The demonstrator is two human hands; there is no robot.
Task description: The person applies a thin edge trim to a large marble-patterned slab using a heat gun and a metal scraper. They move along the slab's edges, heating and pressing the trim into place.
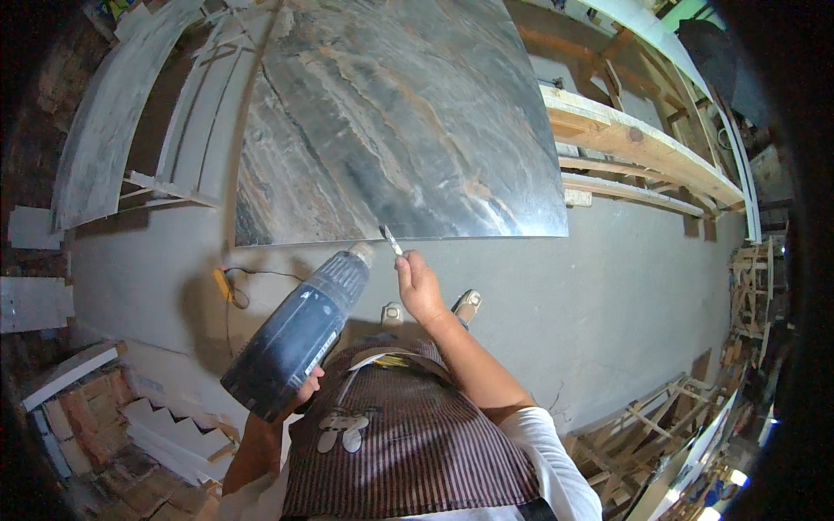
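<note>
My left hand (310, 385) is closed round a dark blue-black heat gun (300, 326), its nozzle pointing at the near edge of a large grey-brown marble-patterned panel (400, 130). Most of that hand's fingers are hidden behind the gun's body. Between the fingers of my right hand (420, 285) is a small knife-like tool with a pale handle (393, 241). Its dark tip meets the panel's near edge, just right of the nozzle. I cannot make out the exact shape of the blade.
An orange-yellow plug or socket (222, 283) with a black cord lies on the grey floor left of the gun. Wooden beams (647, 143) stand right of the panel, and a pale board (122, 130) on a frame stands left. Scrap wood and bricks (91, 412) lie nearer.
</note>
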